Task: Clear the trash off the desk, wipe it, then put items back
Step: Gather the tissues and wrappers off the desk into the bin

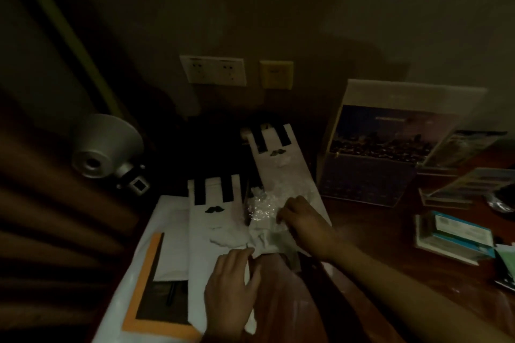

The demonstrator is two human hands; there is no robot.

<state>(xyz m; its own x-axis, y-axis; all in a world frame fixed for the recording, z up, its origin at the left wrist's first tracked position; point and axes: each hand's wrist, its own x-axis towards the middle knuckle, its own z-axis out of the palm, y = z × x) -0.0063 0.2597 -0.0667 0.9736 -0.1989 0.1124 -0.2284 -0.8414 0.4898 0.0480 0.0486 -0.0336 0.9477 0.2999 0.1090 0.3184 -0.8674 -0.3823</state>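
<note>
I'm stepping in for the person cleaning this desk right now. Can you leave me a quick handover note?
Left hand: at the mouth of the pinkish translucent plastic bag, with its fingertips by the crumpled white paper. The light is too dim to show the grip.
Right hand: fingers curled over the crumpled clear plastic wrapper.
Where: this trash lies by two white striped paper bags on the dark wooden desk.
Done: trash gathered at the bag; none visibly inside.
Left: bag it, clear the desk, wipe it, then put back items such as the standing calendar and the blue-and-white box.
</note>
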